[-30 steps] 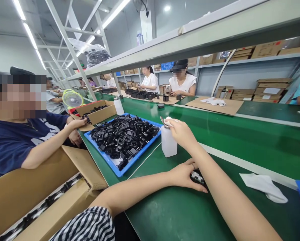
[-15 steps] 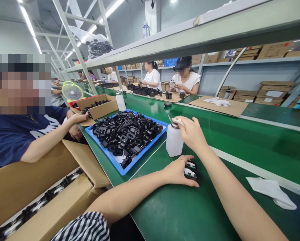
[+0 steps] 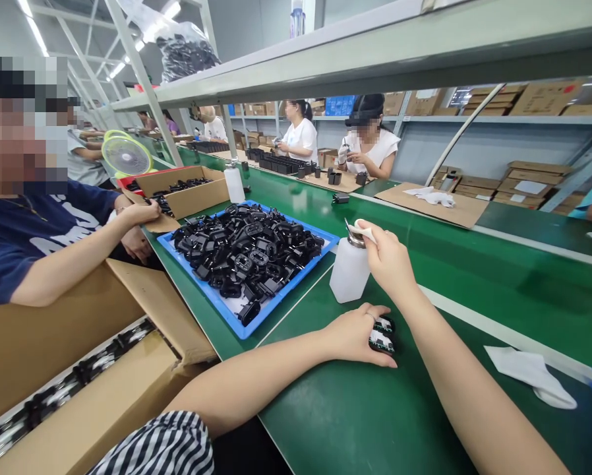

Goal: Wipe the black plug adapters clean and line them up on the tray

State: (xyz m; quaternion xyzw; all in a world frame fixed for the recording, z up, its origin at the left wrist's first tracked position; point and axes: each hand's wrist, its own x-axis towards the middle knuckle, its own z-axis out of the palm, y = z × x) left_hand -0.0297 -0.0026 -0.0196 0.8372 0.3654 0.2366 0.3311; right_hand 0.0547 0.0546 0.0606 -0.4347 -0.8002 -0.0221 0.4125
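translucent plastic bottle (image 3: 348, 270), matt green belt (image 3: 474, 264)

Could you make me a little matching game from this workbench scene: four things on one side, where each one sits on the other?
Things:
1. white plastic dispenser bottle
2. pile of black plastic plug parts
3. small black parts with white labels
4. crumpled white cloth

Places:
A. in the blue tray
B. under the left hand
C. lying alone at far right
D. under the right hand

Pairs: 1-D, 2-A, 3-B, 4-C
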